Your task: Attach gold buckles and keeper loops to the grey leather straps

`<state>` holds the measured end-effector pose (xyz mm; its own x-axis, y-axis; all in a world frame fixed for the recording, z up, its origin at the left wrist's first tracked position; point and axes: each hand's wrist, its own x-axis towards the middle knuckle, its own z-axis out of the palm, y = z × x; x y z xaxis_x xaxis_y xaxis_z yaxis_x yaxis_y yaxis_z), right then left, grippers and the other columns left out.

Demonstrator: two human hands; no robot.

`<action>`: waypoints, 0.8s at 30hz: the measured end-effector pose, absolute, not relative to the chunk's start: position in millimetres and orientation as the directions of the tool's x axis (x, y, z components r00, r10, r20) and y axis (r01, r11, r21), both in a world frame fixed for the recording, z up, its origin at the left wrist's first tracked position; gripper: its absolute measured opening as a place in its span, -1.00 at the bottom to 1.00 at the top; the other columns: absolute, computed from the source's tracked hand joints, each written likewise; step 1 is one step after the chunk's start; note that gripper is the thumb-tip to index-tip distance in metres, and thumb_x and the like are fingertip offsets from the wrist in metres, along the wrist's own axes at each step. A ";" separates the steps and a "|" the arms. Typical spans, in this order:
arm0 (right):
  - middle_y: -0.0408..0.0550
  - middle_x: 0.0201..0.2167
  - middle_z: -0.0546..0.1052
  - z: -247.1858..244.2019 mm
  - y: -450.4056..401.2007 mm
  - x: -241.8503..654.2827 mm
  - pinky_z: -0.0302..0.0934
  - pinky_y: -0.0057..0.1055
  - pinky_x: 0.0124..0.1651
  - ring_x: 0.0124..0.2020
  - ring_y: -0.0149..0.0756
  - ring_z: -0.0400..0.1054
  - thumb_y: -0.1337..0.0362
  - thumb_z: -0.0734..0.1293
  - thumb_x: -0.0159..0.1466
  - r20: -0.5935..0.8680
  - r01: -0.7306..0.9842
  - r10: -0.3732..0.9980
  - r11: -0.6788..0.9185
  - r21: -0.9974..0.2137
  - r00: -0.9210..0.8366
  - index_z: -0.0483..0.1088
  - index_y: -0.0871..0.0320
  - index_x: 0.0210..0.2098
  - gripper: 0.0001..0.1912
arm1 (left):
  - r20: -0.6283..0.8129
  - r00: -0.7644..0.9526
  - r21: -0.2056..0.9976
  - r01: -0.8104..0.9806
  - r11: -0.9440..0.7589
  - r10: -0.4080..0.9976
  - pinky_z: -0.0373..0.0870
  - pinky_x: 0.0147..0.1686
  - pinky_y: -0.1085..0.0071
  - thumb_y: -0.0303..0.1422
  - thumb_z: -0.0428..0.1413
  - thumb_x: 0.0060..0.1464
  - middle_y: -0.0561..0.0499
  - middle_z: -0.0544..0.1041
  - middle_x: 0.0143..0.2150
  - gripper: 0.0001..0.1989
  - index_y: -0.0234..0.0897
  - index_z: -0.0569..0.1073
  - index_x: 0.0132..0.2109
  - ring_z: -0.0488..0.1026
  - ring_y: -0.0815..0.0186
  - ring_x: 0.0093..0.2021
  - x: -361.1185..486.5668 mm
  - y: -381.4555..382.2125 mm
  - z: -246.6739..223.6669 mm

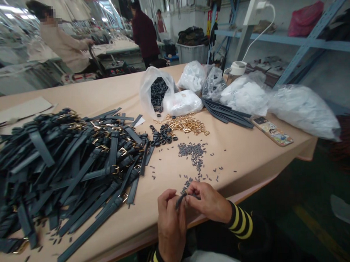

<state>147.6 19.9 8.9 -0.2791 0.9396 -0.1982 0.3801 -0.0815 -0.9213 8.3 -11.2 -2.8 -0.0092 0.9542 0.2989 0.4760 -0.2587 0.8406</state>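
At the table's near edge, my left hand (171,224) is closed round a dark leather strap (181,200), which bends up between the fingers. My right hand (209,201) pinches the same strap from the other side; fingers hide most of it. Just beyond my fingertips lie many small dark cut pieces (191,150), spreading away in a trail. Farther back are gold buckles (189,124) in a loose heap and black leather loops (164,134) beside them. A large pile of dark straps with gold buckles (77,162) covers the table on the left.
An open plastic bag (145,86) of black loops stands at the back, near stuffed white bags (244,93). Flat dark strips (228,112) and a phone in a cartoon case (272,130) lie at right. People work behind the table (103,93); blue shelving (298,42) stands right.
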 end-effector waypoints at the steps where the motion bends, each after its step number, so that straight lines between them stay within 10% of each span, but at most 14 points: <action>1: -0.25 -0.61 0.26 10.1 20.4 149.0 0.01 -0.52 -0.47 -0.54 -0.46 0.13 0.33 0.22 0.12 -0.182 0.388 0.942 -0.061 -0.920 -0.282 0.21 0.17 -0.48 -0.92 | 0.212 -0.032 0.905 0.384 -0.184 0.977 0.28 -0.10 0.27 -0.40 0.01 0.06 -0.07 0.33 -0.18 -0.88 -0.26 0.39 -0.22 0.31 0.22 -0.12 8.4 -11.6 -2.2; 4: -0.25 -0.58 0.25 12.9 21.7 154.4 -0.01 -0.52 -0.44 -0.51 -0.46 0.10 0.29 0.26 0.12 -0.134 0.363 0.939 -0.011 -0.932 -0.318 0.22 0.18 -0.48 -0.89 | -0.142 0.031 0.983 -0.114 0.145 0.989 0.38 -0.27 0.29 -0.26 -0.10 0.14 -0.07 0.40 -0.27 -0.74 -0.29 0.37 -0.14 0.37 0.26 -0.27 6.1 -10.4 3.5; 8: -0.28 -0.62 0.18 14.7 21.8 159.3 -0.06 -0.54 -0.50 -0.55 -0.48 0.02 0.22 0.31 0.11 -0.133 0.266 0.896 -0.017 -0.964 -0.424 0.20 0.18 -0.50 -0.80 | -0.336 0.252 0.752 -0.509 0.419 0.908 0.36 -0.45 0.45 -0.26 -0.03 0.11 -0.09 0.39 -0.18 -0.76 -0.33 0.44 -0.28 0.35 0.34 -0.33 -5.2 -5.7 12.1; 13: -0.27 -0.60 0.21 14.8 21.9 161.9 -0.06 -0.55 -0.51 -0.55 -0.50 0.02 0.17 0.33 0.10 -0.110 0.201 0.846 -0.003 -0.980 -0.522 0.19 0.17 -0.52 -0.74 | -0.374 0.526 0.603 -0.488 0.631 0.764 0.32 -0.43 0.48 -0.31 0.13 -0.02 -0.04 0.35 -0.18 -0.87 -0.28 0.41 -0.32 0.33 0.33 -0.26 -16.8 -3.9 17.4; 24: -0.25 -0.61 0.31 21.2 21.9 166.3 0.03 -0.59 -0.56 -0.61 -0.50 0.20 0.12 0.34 0.09 -0.245 0.307 0.723 -0.048 -0.951 -0.646 0.24 0.19 -0.49 -0.73 | -0.325 0.599 0.670 -0.400 0.625 0.732 0.26 -0.42 0.51 -0.35 0.17 -0.06 0.06 0.32 -0.38 -0.84 -0.31 0.34 -0.41 0.32 0.41 -0.38 -12.6 -10.6 2.6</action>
